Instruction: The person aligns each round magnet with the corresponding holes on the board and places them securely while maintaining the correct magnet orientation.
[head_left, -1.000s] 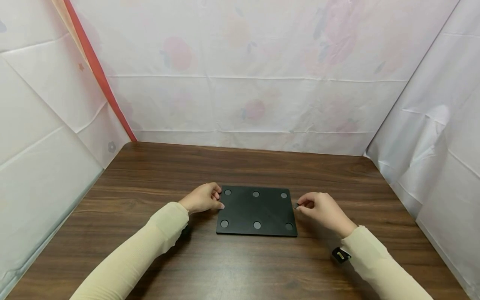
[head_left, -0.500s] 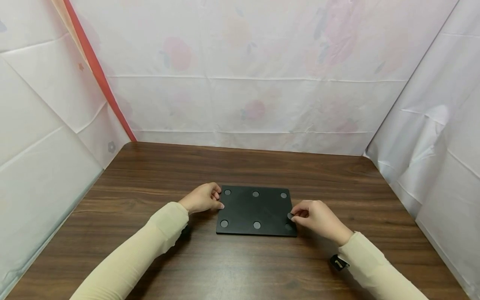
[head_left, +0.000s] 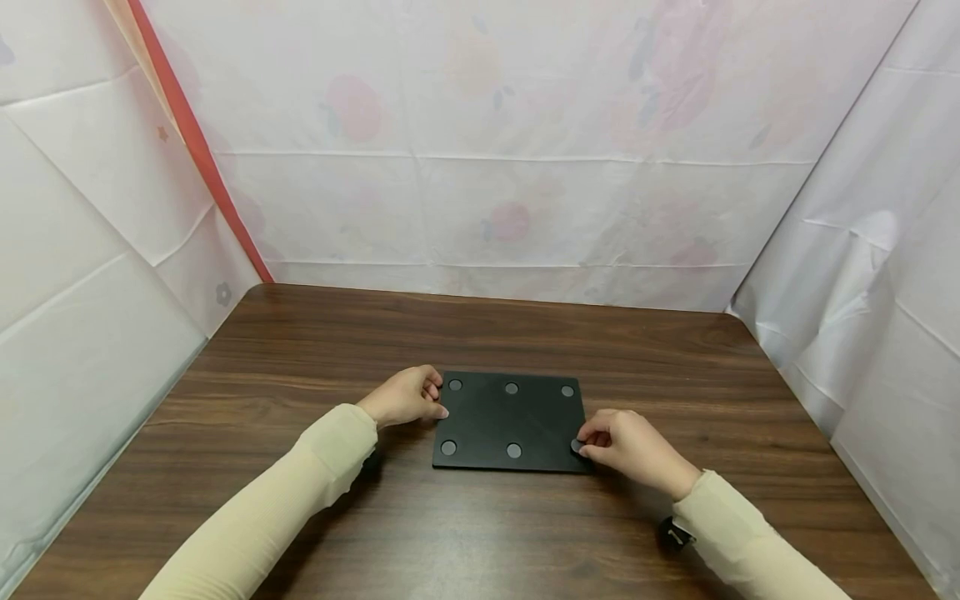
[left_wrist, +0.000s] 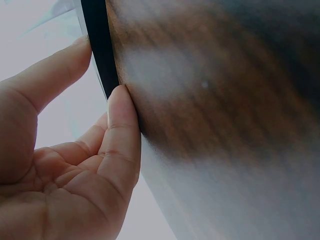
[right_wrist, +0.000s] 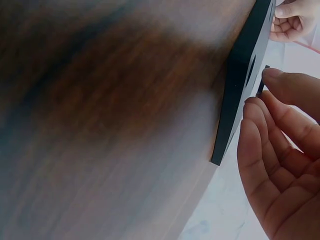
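A flat black rectangular board (head_left: 513,421) lies on the table, with grey round spots along its far and near edges. My left hand (head_left: 405,396) grips its left edge, the thumb on top and the fingers against the side; the left wrist view shows this edge (left_wrist: 102,50) between them. Between thumb and fingertips, my right hand (head_left: 633,447) pinches a small dark disc (head_left: 576,446) over the board's near right corner. In the right wrist view that disc (right_wrist: 263,80) is seen edge-on, just off the board's top face. The round spot beneath it is hidden in the head view.
The brown wood-grain table (head_left: 360,533) extends around the board on all sides. White patterned cloth (head_left: 480,208) hangs behind it and at both sides, with a red strip (head_left: 198,142) at the back left. A small black device (head_left: 675,533) sits under the right cuff.
My right hand has moved toward me and slightly left, carrying the disc from beside the board's right edge to above its near right corner. The left hand and board have stayed still.
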